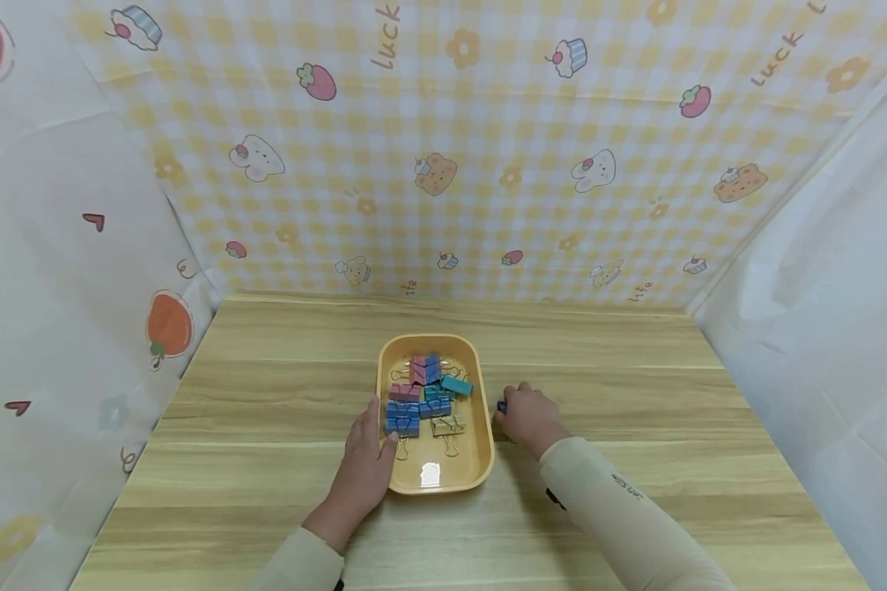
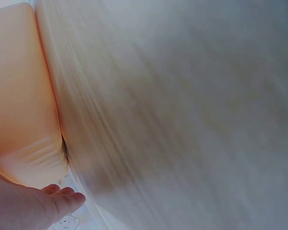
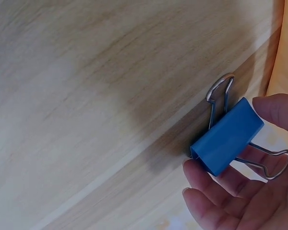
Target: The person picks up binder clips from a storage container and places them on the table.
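Note:
My right hand [image 1: 530, 417] is just right of the tray, close over the table. It pinches a blue binder clip [image 3: 228, 136] between thumb and fingers, both wire handles standing out from the clip in the right wrist view. In the head view the hand hides most of that clip. My left hand [image 1: 365, 468] lies along the left side of an orange-yellow tray [image 1: 454, 474], fingers straight and thumb at the rim. Inside the tray are several binder clips: pink [image 1: 404, 392], blue [image 1: 402, 425], teal [image 1: 457, 385] and a yellowish one [image 1: 448, 425].
The tray stands on a wood-grain table [image 1: 281, 394]. Behind the table hangs a checked cloth [image 1: 473, 222] with cartoon prints. White cloths rise along the left [image 1: 59, 312] and right [image 1: 820, 345] sides.

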### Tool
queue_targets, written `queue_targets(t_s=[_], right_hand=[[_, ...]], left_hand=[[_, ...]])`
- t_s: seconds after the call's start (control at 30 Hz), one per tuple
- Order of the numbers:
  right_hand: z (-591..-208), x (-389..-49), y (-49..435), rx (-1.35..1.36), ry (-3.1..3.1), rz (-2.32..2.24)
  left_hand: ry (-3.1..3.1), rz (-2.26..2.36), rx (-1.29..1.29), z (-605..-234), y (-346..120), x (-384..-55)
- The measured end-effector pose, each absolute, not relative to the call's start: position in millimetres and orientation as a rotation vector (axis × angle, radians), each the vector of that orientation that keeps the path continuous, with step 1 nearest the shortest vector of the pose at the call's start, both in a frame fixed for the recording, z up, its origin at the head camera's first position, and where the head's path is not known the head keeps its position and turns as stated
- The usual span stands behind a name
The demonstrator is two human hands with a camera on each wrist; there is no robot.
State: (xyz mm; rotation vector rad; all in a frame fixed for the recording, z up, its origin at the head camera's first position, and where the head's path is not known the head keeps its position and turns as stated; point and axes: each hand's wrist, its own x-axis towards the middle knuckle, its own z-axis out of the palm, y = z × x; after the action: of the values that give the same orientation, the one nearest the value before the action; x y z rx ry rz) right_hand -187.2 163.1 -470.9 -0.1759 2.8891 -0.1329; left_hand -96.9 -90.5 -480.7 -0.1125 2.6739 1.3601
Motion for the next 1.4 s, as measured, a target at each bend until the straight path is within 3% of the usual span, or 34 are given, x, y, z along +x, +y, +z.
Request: queue_targets(t_s=[0.9, 1.4], right_hand=[[-436, -184, 154, -0.257, 3.044, -0.273], [-414, -188, 138, -0.449, 3.111, -0.348]], left_hand=[[2.664, 1.383, -0.114, -480, -91, -97], [2.667, 1.381, -0.116, -479, -91, -95]])
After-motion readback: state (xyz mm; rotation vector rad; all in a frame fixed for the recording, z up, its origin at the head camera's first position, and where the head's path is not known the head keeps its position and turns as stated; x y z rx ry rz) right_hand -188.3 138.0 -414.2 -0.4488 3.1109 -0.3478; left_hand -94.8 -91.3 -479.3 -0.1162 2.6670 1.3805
